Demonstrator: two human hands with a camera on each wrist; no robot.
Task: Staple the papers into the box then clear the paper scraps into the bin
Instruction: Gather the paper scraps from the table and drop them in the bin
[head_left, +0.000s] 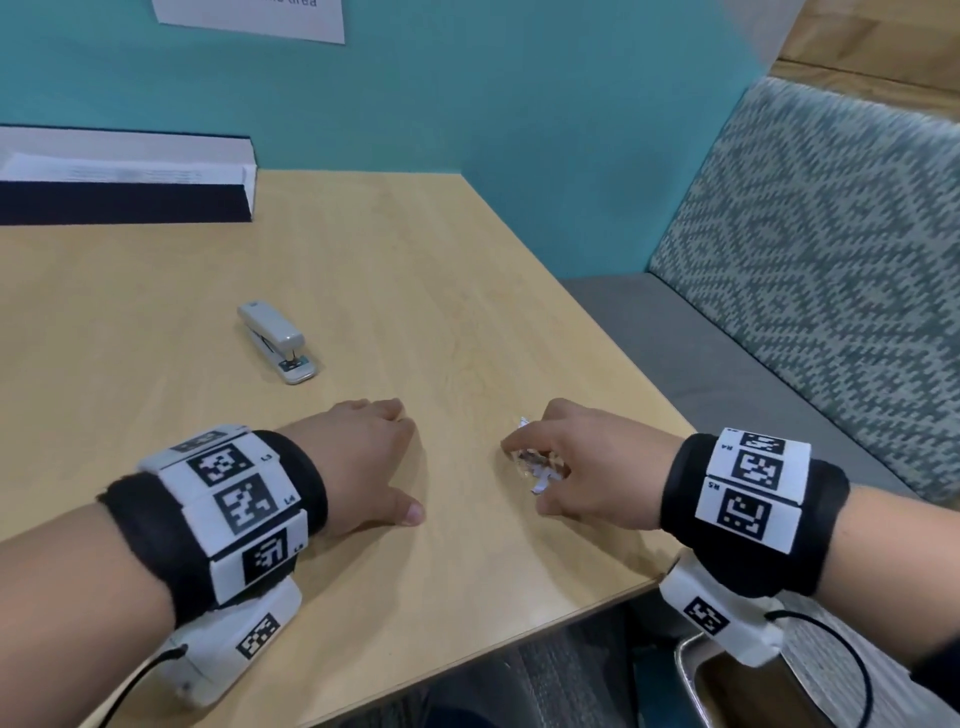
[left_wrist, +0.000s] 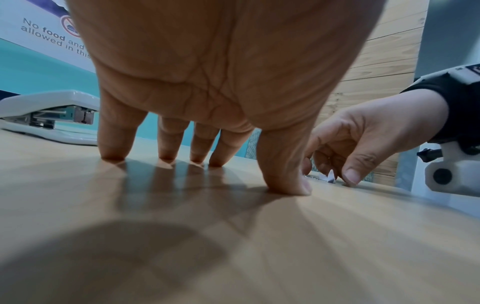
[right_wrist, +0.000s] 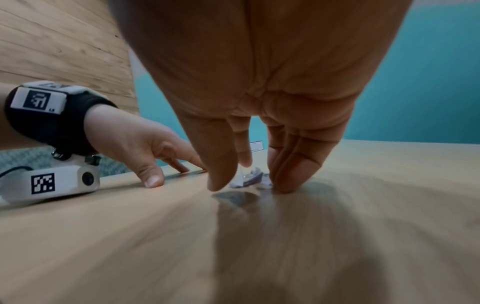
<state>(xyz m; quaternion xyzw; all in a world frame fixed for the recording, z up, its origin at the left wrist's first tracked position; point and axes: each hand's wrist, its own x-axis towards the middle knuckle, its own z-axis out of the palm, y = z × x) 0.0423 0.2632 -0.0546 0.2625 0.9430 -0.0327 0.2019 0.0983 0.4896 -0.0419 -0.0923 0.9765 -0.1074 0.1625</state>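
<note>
Paper scraps (head_left: 532, 462): near bench (head_left: 363, 270) front edge, loosely ringed by right hand (head_left: 582, 467) fingertips, grip narrow. Left hand (head_left: 363, 457): fingers relaxed, tips touching bench, holding nothing. Stapler (head_left: 278, 342): beyond it.

Under both hands the worktop (head_left: 415, 291) is pale wood-grain laminate, smooth with a soft sheen that takes blurred shadows. Beyond the left hand (head_left: 363, 462) the stapler (head_left: 278, 343) has a glossy pale grey plastic shell and shiny metal at its mouth. Beneath the right hand (head_left: 582, 467) the paper scraps (head_left: 535, 462) are crumpled white paper with grey print. Each wrist wears a matt black cloth band carrying smooth white plastic blocks with printed markers. To the right of the right hand, the seat back (head_left: 831, 260) is woven cloth, rough, in a grey-green pattern. Farther off to the left, the box (head_left: 124, 182) looks matt, dark outside and white inside.
</note>
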